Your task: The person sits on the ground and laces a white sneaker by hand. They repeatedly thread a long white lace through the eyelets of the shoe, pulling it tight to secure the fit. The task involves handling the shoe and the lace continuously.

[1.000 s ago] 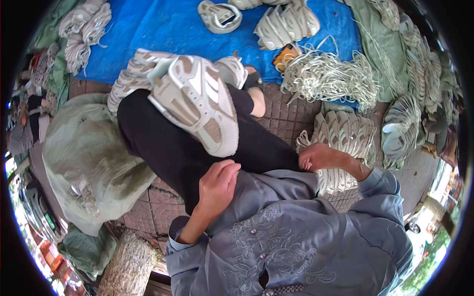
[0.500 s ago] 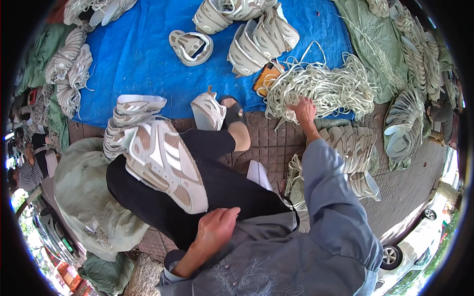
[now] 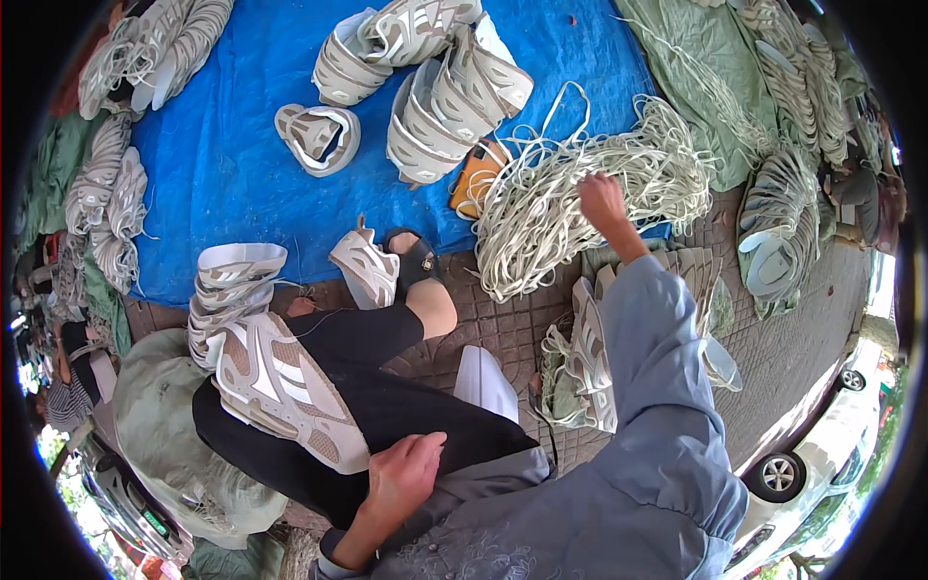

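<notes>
My right hand is closed over a large tangled heap of off-white shoelaces, its fingertips partly hidden against the laces. Low over my lap, my left hand is curled with thumb and fingers together; whatever it may pinch is hidden. Just beyond it, a beige and white shoe upper lies across my black-trousered leg, its mesh toe close to the hand. Further uppers are nested in a stack behind that one. A single upper stands beside my sandalled foot.
A blue tarp carries nested uppers, a lone upper and an orange-brown case-like object against the laces. More uppers stand below my right forearm. Bundles lie at the right, and a white car is parked beyond the paving.
My right hand has moved from the laces' near left side further into the heap, its fingers drawing closed. My left hand stays curled at my lap. The whole view has shifted.
</notes>
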{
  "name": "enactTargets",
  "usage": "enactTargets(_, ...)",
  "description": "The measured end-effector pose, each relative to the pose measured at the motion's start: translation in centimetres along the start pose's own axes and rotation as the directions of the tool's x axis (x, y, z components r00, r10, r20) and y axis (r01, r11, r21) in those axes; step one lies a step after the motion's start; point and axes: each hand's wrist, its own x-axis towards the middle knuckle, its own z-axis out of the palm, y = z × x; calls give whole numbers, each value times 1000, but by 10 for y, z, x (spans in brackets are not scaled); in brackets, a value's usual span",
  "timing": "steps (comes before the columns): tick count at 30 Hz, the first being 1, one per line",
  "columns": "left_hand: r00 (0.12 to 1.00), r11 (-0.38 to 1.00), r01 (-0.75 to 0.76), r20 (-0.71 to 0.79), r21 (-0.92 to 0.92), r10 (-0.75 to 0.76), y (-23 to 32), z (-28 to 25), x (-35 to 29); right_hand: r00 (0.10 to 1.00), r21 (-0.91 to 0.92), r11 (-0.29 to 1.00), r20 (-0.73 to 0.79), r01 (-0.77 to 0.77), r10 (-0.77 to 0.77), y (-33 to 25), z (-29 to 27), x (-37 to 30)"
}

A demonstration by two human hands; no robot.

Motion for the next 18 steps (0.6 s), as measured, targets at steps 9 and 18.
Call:
enactTargets(9, 1000, 999, 27, 10, 36, -27, 5, 3, 15, 985, -39, 993, 130, -110, 114, 28, 70, 3)
enactTargets(18, 999, 1000, -15, 34, 15, 15, 8, -2, 35, 999, 674, 739, 28, -3, -22, 95, -19, -18)
